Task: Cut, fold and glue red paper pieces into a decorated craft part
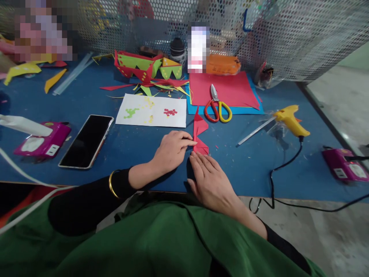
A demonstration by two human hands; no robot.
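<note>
A folded red paper piece (201, 129) with pointed flaps lies on the blue table, its long edge running away from me. My left hand (173, 150) rests at its left edge, fingers stretched onto the paper near its middle. Flat over the near end lies my right hand (211, 181), fingers extended side by side, hiding part of the paper. Beyond the folded piece, scissors (215, 100) with one red and one yellow handle rest on red paper sheets (230, 86). Left of these is a white card (155, 122) bearing small green, yellow and red cut-outs.
A phone (88, 142) and a purple power socket (57, 138) are at left. Red and green paper shapes (138, 67) stand behind paper scraps. A yellow glue gun (291, 118) with a black cord lies right, near another purple socket (343, 165). Metal mesh (276, 38) borders the back.
</note>
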